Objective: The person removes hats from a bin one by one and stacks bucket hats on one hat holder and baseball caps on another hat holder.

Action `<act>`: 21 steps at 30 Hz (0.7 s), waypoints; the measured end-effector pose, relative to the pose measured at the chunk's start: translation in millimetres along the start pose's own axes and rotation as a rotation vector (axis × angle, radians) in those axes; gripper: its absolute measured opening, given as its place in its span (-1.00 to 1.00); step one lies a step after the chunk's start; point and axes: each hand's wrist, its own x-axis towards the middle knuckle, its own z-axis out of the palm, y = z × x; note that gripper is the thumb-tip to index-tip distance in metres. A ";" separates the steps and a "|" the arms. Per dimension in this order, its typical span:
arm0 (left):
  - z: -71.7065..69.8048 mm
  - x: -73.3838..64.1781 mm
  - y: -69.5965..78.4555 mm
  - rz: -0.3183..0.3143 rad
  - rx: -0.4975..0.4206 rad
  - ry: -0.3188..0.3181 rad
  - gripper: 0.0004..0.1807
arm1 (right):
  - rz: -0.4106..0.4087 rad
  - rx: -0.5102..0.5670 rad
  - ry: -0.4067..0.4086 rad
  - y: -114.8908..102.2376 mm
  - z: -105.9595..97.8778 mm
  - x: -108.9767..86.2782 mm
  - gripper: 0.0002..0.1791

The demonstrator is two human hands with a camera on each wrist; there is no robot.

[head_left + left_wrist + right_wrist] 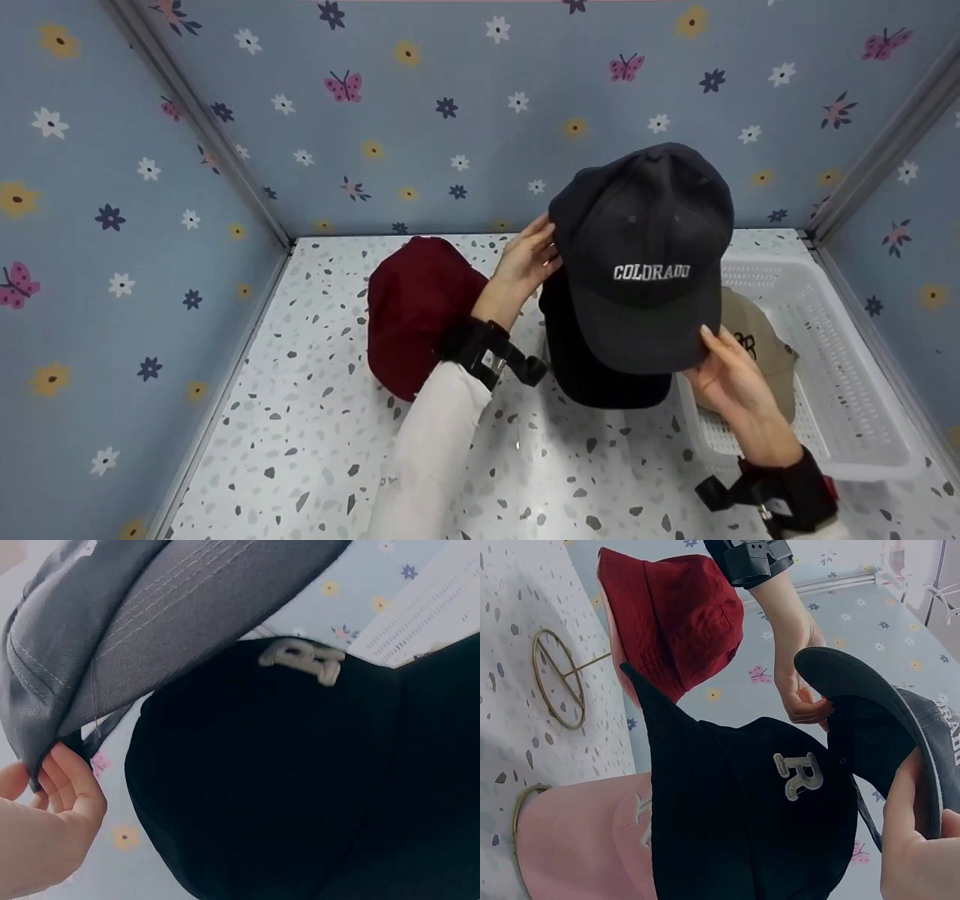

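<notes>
Both hands hold a dark grey baseball cap with white COLORADO lettering, raised with its brim tilted down towards the head camera. The left hand pinches the cap's lower edge near the back, as the left wrist view shows. At the brim's right corner, the right hand grips with thumb on one face and fingers on the other. Close beneath is a black bucket hat bearing a pale letter R, partly hidden by the cap in the head view. It sits over a pink hat.
A dark red bucket hat rests on a gold wire stand at the left, beside the left forearm. To the right, a white plastic basket contains a beige cap. Flowered panels enclose the speckled tabletop.
</notes>
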 end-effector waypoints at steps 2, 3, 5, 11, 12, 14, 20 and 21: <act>-1.4 2.2 -0.5 -0.001 0.020 0.004 -0.56 | 0.008 0.009 0.010 0.2 -2.2 1.5 -0.53; -2.1 3.1 -0.7 -0.003 0.028 0.005 -0.56 | 0.013 0.014 0.015 0.3 -3.2 2.4 -0.53; -3.8 5.0 -0.5 -0.005 0.038 0.014 -0.56 | 0.021 0.023 0.026 0.8 -4.4 4.2 -0.53; -6.9 13.0 0.8 0.001 0.054 0.020 -0.55 | 0.036 0.035 0.076 0.7 -6.3 10.3 -0.54; -7.3 14.2 0.8 0.000 0.057 0.019 -0.54 | 0.035 0.034 0.091 0.7 -6.6 10.9 -0.55; -7.9 16.0 0.6 -0.002 0.060 0.024 -0.53 | 0.038 0.031 0.121 0.9 -6.5 11.8 -0.56; -14.1 22.1 -2.4 0.002 0.063 0.056 -0.53 | 0.064 0.015 0.188 5.3 -6.7 13.6 -0.62; -15.5 23.3 -3.2 0.003 0.065 0.066 -0.53 | 0.072 0.015 0.193 6.3 -6.7 13.9 -0.63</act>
